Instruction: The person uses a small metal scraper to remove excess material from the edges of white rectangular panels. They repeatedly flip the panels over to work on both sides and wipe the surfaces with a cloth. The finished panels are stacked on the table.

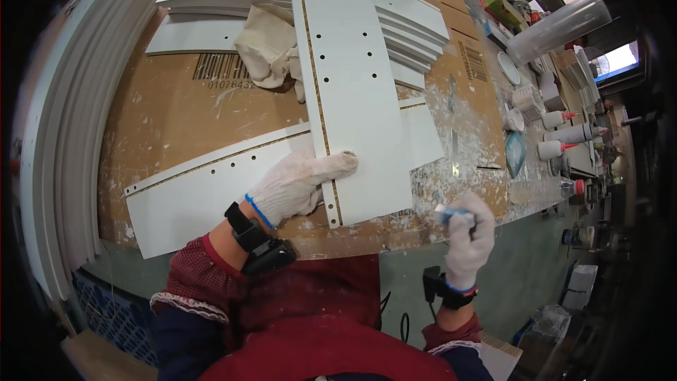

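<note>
Two gloved hands are at the cardboard-covered counter point(169, 102). A long white board point(360, 106) lies there, its long axis running away from the person and leaning slightly left, near end toward the red apron point(310, 317). It crosses over a second white board point(204, 201), which slants up rightward. The left hand point(300, 182) grips its left edge, fingers curled, partly hidden. The right hand's point(470, 240) fingers pinch a small blue-and-white piece point(446, 214), apart from the board.
</note>
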`<state>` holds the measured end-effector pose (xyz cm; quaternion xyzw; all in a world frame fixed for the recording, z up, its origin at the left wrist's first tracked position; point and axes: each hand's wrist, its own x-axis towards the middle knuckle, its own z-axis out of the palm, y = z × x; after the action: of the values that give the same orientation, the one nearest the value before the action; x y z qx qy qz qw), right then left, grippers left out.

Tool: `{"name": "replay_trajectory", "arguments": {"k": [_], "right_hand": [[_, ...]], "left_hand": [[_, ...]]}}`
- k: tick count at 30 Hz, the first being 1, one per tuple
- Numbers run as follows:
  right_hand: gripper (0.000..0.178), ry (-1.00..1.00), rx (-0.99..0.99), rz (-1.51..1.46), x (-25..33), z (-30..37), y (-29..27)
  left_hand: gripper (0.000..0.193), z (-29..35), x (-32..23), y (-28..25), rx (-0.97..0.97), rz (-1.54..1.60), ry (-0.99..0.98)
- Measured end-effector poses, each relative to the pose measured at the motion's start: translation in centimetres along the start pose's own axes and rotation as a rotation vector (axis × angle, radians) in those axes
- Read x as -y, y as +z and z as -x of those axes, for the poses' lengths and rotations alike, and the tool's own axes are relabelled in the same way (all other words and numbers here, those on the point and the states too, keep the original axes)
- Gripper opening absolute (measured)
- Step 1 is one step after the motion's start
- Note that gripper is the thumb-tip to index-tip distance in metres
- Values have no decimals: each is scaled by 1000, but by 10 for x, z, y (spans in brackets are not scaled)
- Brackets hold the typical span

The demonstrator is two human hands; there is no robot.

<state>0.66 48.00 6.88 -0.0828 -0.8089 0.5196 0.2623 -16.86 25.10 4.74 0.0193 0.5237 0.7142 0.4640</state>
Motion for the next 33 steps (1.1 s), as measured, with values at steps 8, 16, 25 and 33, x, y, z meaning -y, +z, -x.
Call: {"name": "replay_trajectory", "arguments": {"k": [8,16,25,33], "right_hand": [[31,-168,-30,249,6,45,57],[35,-242,21,428,16,45,76],[41,-320,-93,448,2,50,81],[39,-300,-81,469,4,49,80]], "left_hand": [[26,-5,10,-4,-11,24,30],[31,4,3,-7,49,-80,58],[25,0,7,-8,53,-38,110],[25,-3,13,-13,81,-355,351]]}}
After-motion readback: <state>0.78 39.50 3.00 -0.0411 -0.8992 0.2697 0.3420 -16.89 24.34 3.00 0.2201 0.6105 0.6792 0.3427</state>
